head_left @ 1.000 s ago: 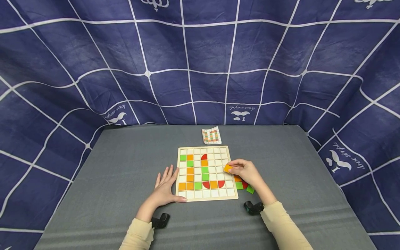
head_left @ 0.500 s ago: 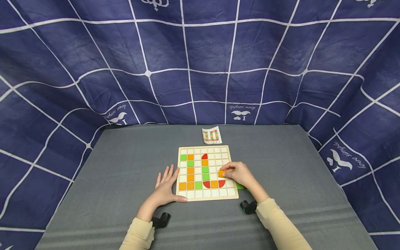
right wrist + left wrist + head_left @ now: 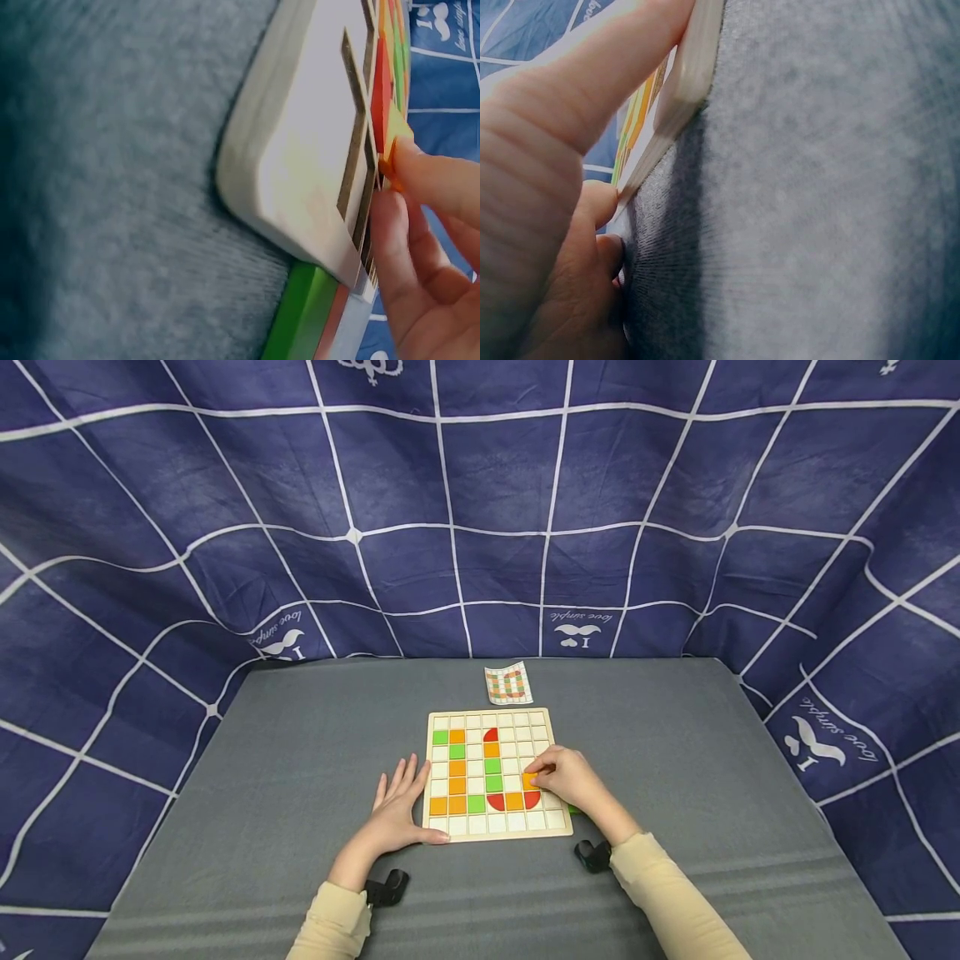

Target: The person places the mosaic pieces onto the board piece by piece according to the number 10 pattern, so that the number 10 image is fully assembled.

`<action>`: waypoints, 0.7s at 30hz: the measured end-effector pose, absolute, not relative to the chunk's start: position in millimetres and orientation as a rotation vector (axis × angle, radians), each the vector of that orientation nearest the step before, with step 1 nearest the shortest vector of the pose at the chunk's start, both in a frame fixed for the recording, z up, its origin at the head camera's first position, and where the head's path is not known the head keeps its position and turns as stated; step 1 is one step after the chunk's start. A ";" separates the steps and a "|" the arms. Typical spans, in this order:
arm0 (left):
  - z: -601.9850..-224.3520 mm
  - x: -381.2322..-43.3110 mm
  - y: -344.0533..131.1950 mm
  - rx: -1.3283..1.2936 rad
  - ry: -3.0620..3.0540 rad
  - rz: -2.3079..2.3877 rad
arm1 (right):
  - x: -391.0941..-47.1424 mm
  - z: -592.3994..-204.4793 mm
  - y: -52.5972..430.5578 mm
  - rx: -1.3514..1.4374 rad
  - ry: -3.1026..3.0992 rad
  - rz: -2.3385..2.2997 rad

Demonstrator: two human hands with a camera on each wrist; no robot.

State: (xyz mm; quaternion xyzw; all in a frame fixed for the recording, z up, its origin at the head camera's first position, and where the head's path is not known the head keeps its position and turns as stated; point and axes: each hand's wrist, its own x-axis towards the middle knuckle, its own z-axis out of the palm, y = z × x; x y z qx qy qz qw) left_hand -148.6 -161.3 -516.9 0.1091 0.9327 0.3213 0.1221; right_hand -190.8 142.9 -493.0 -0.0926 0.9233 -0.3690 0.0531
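Note:
A pale wooden grid board (image 3: 498, 838) lies on the grey table, with orange, green and red tiles in some cells. My right hand (image 3: 567, 777) pinches an orange square tile (image 3: 528, 781) between thumb and fingers at a cell on the board's right side. Just below that cell sits a red rounded tile (image 3: 532, 800). In the right wrist view the thumb and fingertips meet at the orange tile (image 3: 399, 127), partly covering it. My left hand (image 3: 397, 818) rests at the board's left edge, fingers spread, its thumb on the near left corner.
Beyond the board lies a small printed card (image 3: 508, 684) with a coloured grid pattern. Loose tiles lie by the board's right edge, mostly hidden under my right hand; a green tile (image 3: 298, 311) shows in the right wrist view. A blue checked curtain (image 3: 495, 568) surrounds the table.
My right hand has carried the orange tile leftward from the board's right edge onto a cell above the right red tile, covering most of the loose tiles. My left hand stays put.

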 end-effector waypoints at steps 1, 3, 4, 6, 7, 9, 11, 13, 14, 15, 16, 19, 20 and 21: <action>-516.7 -148.5 -161.3 0.319 2.720 0.938 | -190.6 -493.5 142.2 -0.292 2.822 -1.111; -516.6 -148.6 -161.4 0.320 2.714 0.940 | -189.9 -494.1 140.8 -0.300 2.850 -1.098; -516.6 -148.7 -161.6 0.322 2.713 0.942 | -189.5 -494.5 140.3 -0.299 2.858 -1.097; -517.0 -148.9 -162.1 0.325 2.713 0.939 | -189.2 -495.2 139.8 -0.293 2.860 -1.098; -517.2 -149.1 -162.2 0.326 2.713 0.936 | -188.9 -495.2 139.7 -0.288 2.858 -1.099; -517.6 -149.3 -162.5 0.331 2.714 0.937 | -188.7 -494.4 140.6 -0.276 2.849 -1.104; -517.7 -149.4 -162.5 0.332 2.714 0.937 | -188.8 -492.7 143.2 -0.257 2.836 -1.123; -518.1 -149.6 -162.5 0.333 2.711 0.938 | -189.2 -490.1 148.1 -0.226 2.824 -1.155; -518.1 -149.5 -162.4 0.334 2.710 0.938 | -189.7 -488.2 151.2 -0.206 2.816 -1.177; -518.2 -149.5 -162.5 0.333 2.710 0.939 | -190.4 -486.7 155.1 -0.187 2.805 -1.206; -518.4 -149.6 -162.5 0.333 2.710 0.938 | -191.2 -485.1 159.3 -0.162 2.798 -1.229; -518.6 -149.8 -162.8 0.332 2.709 0.934 | -192.6 -481.0 173.8 -0.102 2.754 -1.308; -518.4 -149.7 -162.9 0.331 2.709 0.932 | -192.4 -479.8 178.7 -0.085 2.738 -1.333; -518.5 -149.7 -163.0 0.331 2.709 0.932 | -192.1 -479.2 183.9 -0.065 2.725 -1.355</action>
